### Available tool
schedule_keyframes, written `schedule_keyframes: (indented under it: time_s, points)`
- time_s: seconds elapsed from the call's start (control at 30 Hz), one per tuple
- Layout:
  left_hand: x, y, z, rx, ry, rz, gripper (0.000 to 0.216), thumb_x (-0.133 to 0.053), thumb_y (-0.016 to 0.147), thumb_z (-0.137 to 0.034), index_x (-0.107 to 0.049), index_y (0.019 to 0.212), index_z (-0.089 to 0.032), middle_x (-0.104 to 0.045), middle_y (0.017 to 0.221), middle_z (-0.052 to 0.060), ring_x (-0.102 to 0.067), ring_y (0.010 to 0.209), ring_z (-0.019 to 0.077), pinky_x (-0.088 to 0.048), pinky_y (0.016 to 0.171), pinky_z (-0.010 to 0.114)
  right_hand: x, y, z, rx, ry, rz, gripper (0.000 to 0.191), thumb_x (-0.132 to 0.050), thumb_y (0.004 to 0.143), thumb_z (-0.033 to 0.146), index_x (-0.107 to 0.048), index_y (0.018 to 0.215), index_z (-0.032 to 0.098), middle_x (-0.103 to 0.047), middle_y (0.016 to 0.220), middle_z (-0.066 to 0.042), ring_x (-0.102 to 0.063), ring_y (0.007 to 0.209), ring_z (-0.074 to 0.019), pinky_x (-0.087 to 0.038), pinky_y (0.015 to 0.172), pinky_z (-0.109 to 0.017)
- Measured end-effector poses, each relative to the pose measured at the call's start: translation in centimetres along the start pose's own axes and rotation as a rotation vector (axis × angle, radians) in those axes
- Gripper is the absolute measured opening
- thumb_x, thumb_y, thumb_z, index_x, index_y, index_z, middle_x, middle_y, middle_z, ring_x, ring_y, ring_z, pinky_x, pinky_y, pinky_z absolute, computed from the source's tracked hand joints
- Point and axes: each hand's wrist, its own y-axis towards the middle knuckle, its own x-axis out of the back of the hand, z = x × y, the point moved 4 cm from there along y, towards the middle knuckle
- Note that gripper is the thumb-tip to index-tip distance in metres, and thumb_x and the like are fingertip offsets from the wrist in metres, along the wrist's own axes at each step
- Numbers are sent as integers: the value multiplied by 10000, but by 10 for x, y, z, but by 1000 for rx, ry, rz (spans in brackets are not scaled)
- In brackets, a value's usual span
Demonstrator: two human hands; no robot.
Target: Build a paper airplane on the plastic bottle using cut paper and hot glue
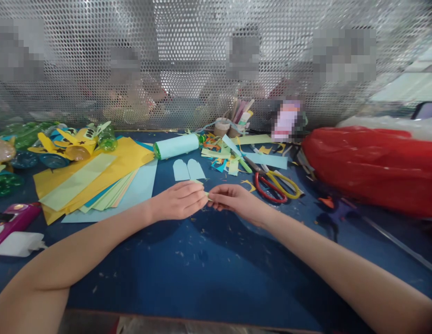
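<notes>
Both hands meet above the blue table. My left hand (181,200) has its fingers pressed together over a small piece of light green paper (207,196), most of it hidden. The thumb and fingertips of my right hand (233,200) pinch the paper's right end. Just beyond lie two light blue paper cut-outs (189,170) with rounded tops. Behind them a bottle wrapped in light blue paper (177,147) rests on its side. To the right of these lie scissors with red handles (269,187) and scissors with yellow handles (284,183).
Yellow paper sheets (128,155), coloured strips and finished-looking bottle pieces (76,144) cover the left. Paper scraps (219,153) and cups of sticks (222,126) stand farther back. A red plastic bag (369,167) fills the right; a glue gun (17,225) lies at left. Perforated metal mesh (191,46) rises behind.
</notes>
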Motion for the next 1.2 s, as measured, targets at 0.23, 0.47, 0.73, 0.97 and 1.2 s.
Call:
schedule_keyframes:
  time_s: [0.23,0.47,0.73,0.97,1.2]
  points:
    - [-17,-1,16,592,-501,74,103,-522,903,-267,-602,932,-208,-652,937,51,-565,986,184,-428,937,370,2,0,6,224,-179,-142,301,-661,755,472,-658,793,174,-662,713,-21,-563,617,-113,-484,619,-273]
    - [-33,-6,15,1268,-1293,-61,241,-665,775,-364,-656,907,-162,-690,889,49,-624,821,169,-481,794,307,-2,-4,8,230,-36,-204,272,-678,755,443,-663,811,177,-669,731,-22,-564,627,-102,-483,636,-260]
    - [-27,-4,7,1447,-1365,-159,196,-692,750,-362,-713,764,-168,-706,771,22,-610,731,148,-467,717,266,-8,-7,8,217,-5,-206,278,-684,752,440,-668,818,171,-678,734,-28,-583,636,-107,-498,633,-266]
    - [-25,-6,8,1424,-1216,-142,177,-681,760,-357,-720,772,-185,-714,789,19,-629,759,165,-488,719,270,-8,-5,6,209,-28,-193,295,-695,734,443,-663,859,177,-702,747,-28,-622,623,-114,-535,635,-278]
    - [-34,-12,6,1486,-1327,-195,254,-701,736,-408,-741,839,-180,-729,853,45,-635,796,181,-490,765,298,-8,-5,3,188,-36,-202,320,-707,722,426,-670,921,178,-731,822,-45,-670,693,-142,-559,698,-316]
